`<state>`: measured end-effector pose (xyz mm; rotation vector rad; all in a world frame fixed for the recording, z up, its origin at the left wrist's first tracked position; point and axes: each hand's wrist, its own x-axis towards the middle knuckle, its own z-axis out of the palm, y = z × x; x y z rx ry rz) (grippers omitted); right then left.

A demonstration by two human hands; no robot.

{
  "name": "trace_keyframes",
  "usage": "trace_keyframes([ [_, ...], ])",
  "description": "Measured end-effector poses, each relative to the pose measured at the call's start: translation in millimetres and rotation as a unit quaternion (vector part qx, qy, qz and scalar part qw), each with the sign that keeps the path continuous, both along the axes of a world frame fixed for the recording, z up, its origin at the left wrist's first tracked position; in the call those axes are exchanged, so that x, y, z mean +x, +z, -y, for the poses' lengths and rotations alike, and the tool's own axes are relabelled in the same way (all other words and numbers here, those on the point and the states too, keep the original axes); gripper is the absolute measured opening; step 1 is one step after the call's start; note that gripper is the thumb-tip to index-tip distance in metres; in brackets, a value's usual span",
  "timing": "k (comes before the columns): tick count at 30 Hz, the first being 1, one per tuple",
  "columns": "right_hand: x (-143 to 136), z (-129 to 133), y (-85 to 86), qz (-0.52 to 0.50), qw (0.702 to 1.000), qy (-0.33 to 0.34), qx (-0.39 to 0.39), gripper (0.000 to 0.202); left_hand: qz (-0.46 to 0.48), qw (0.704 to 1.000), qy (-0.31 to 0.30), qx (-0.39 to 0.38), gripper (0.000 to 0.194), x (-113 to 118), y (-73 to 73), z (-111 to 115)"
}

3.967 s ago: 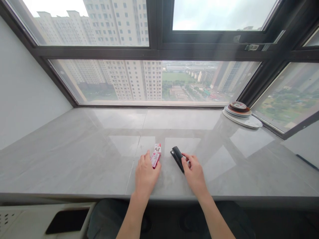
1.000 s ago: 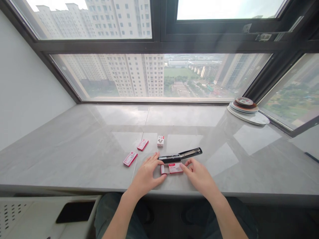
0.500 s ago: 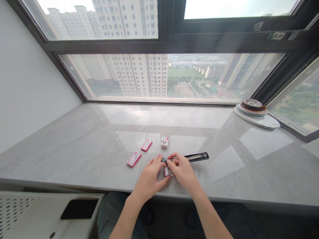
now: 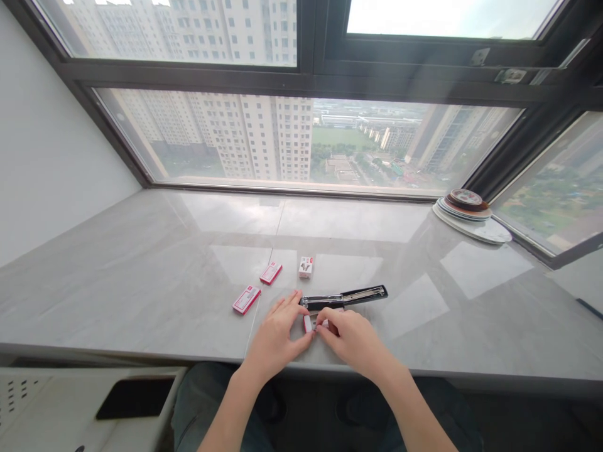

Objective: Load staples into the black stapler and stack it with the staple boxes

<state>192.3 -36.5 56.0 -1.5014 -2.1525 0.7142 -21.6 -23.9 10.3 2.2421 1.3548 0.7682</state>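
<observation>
An opened black stapler lies on the countertop, its top folded back to the right so the metal inside shows. My left hand rests at the stapler's left end, fingers stretched out and thumb apart. Just in front of the stapler is a small red-and-white box, between my left thumb and index finger; its right part is covered. My right hand pinches at this box with thumb and fingertips closed. Whatever is in that pinch is too small to make out.
Two red-and-white boxes lie left of my hands. Another small white-and-red box stands behind the stapler. Stacked plates sit at the right by the window. The counter's front edge runs close to my wrists.
My right hand has come off the stapler and down toward me to the small box. The left hand keeps nearly the same pose. The view has shifted slightly.
</observation>
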Motion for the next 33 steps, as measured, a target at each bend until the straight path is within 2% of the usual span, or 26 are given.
trace_keyframes([
  [2, 10, 3, -2.8, -0.029, 0.999, -0.026, -0.01, 0.022, 0.004, 1.0, 0.002, 0.002, 0.03, -1, 3.6, 2],
  [4, 23, 6, -6.3, -0.048, 0.995, -0.084, -0.017, 0.025, 0.009, 1.0, 0.02, 0.005, 0.031, -1, 8.8, 4],
  [7, 40, 7, -15.6, -0.04, 0.985, -0.164, -0.029, 0.028, -0.006, 0.996, 0.087, 0.013, 0.012, 2, 15.2, 8],
  [8, 43, 7, -19.1, -0.037, 0.984, -0.168, -0.035, 0.029, -0.02, 0.994, 0.108, 0.016, 0.012, 4, 16.0, 10],
  [11, 39, 7, -27.5, -0.052, 0.988, -0.136, -0.046, 0.028, -0.062, 0.989, 0.135, 0.027, 0.03, 18, 14.6, 13],
  [15, 36, 6, -33.7, -0.106, 0.983, -0.135, -0.071, 0.031, -0.06, 0.983, 0.168, 0.04, 0.03, 37, 12.8, 17],
  [19, 73, 0, -39.4, -0.199, 0.938, -0.208, -0.191, 0.045, -0.042, 0.984, 0.165, 0.052, 0.024, 45, 14.4, 21],
  [22, 104, -12, -37.6, -0.282, 0.906, -0.246, -0.198, 0.066, -0.056, 0.985, 0.15, 0.061, 0.031, 48, 13.3, 21],
  [25, 113, -31, -28.2, -0.34, 0.91, -0.18, -0.157, 0.063, -0.065, 0.985, 0.151, 0.058, 0.034, 49, 11.6, 21],
  [28, 94, -52, -17.3, -0.361, 0.921, -0.089, -0.12, 0.053, -0.063, 0.986, 0.149, 0.05, 0.033, 48, 12.3, 20],
  [30, 72, -63, -12.6, -0.333, 0.937, -0.061, -0.082, 0.047, -0.063, 0.986, 0.145, 0.044, 0.032, 48, 14.0, 20],
  [33, 38, -73, -10.0, -0.225, 0.974, -0.03, -0.025, 0.037, -0.065, 0.986, 0.15, 0.04, 0.03, 47, 17.2, 21],
])
